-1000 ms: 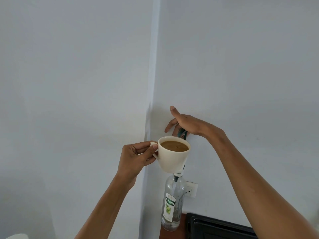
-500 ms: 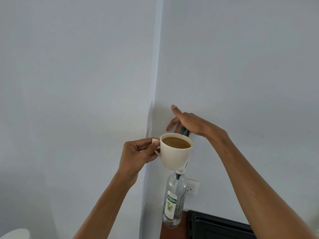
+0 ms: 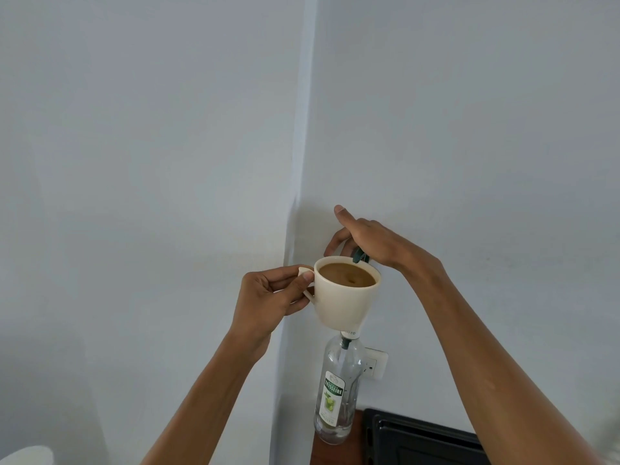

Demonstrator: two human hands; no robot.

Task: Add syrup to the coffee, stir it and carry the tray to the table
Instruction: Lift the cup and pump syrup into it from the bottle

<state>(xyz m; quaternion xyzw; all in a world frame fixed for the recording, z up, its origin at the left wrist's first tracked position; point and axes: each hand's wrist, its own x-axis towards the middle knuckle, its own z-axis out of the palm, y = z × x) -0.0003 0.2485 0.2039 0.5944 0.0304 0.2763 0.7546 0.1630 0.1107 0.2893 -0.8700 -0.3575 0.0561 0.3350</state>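
A: Spill risk: cup (image 3: 345,307), near-full w/ coffee (image 3: 342,275), hangs mid-air under pump head (image 3: 359,255) of syrup bottle (image 3: 337,391). Left hand (image 3: 268,297) grip is pinched on handle only, so any tilt slops it.

B: Right hand (image 3: 372,239) grip curls round pump head; hard push could rock bottle on worktop (image 3: 335,456). Vs 1 s ago: cup slightly higher, leveller; dimple now in coffee.

A cream cup (image 3: 345,303), nearly full of brown coffee (image 3: 345,276), is held upright in the air, its rim just under the green pump (image 3: 359,255) of a clear bottle (image 3: 338,397) standing on the brown surface (image 3: 335,456).
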